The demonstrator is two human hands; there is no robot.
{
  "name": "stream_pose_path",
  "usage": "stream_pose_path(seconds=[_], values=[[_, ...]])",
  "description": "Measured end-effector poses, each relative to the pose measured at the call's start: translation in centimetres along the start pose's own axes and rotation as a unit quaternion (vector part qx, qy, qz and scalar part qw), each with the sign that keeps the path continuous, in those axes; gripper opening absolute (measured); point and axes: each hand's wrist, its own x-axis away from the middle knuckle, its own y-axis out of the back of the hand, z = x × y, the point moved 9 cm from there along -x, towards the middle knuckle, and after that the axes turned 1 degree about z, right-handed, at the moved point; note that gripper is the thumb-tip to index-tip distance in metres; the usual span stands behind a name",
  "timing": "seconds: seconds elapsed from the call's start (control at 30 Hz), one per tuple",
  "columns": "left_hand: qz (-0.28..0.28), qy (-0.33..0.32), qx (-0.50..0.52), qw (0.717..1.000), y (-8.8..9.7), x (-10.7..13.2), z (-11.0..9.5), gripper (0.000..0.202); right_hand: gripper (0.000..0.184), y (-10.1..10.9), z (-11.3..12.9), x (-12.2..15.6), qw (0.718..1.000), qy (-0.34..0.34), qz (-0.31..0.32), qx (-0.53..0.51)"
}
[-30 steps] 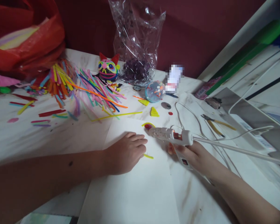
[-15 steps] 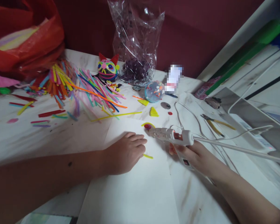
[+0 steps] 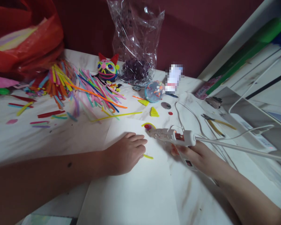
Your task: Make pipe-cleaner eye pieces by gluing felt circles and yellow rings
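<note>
My left hand lies flat on a white sheet of paper, fingers stretched toward the right. My right hand is wrapped round the handle of a white hot glue gun, with a glue stick sticking out of its back. The gun's nozzle points left, at a small red and purple round piece edged by a yellow curved strip; whether the tip touches it I cannot tell. A short yellow strip lies beside my left fingers, its left end hidden by the hand.
Colourful pipe cleaners are heaped at the back left by a red bag. Behind are a decorated face ball, a clear plastic bag and a round clear container. Yellow-handled pliers and white cords lie to the right.
The glue gun and my right hand have shifted very slightly to the right. My left hand stays in place on the paper.
</note>
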Motion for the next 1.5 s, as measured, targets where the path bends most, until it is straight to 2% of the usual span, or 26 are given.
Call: stream_pose_path(seconds=[0.7,0.97,1.2,1.5], values=[[0.001,0.002,-0.001,1.0,-0.2,0.1,0.1,0.009,0.039,0.6,-0.6,0.5,1.0,-0.008,0.009,0.026],[0.004,0.005,0.007,1.0,-0.2,0.1,0.1,0.013,0.038,2.9,-0.8,0.9,0.998,0.003,-0.06,0.022],[0.005,0.0,0.001,1.0,-0.2,0.1,0.1,0.01,0.04,1.2,-0.9,0.7,1.0,-0.018,-0.012,0.022],[0.008,0.003,0.01,1.0,-0.2,0.0,0.0,0.011,0.036,0.5,-0.8,0.4,1.0,-0.016,-0.015,-0.009]])
